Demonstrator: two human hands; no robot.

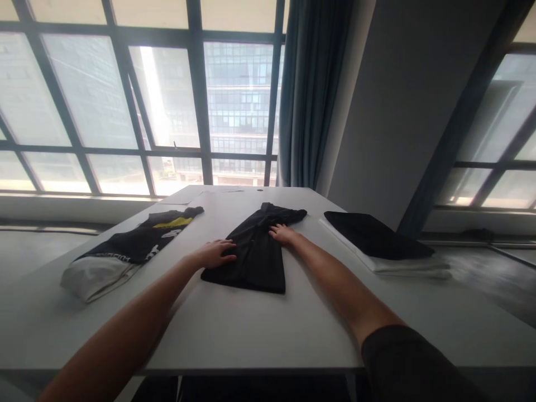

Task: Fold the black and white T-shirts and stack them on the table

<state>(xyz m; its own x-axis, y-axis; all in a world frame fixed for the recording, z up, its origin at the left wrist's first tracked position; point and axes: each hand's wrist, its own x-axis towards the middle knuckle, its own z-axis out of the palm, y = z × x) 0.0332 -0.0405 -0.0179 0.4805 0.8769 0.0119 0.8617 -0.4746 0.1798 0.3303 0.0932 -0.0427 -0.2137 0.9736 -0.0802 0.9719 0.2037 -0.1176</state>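
A black garment (259, 257) lies flat in the middle of the white table (251, 329), its narrower, bunched end toward the window. My left hand (215, 253) rests on its left edge with the fingers spread. On the upper right part of the cloth lies my right hand (282, 233), fingers apart and touching the fabric. Neither hand grips anything that shows.
Left of the black garment lies a loose pile of black, yellow and grey clothing (129, 245). At the right is a flat stack with black cloth (377, 235) over white cloth (412, 266). Windows and a blue curtain (310, 95) stand beyond the table.
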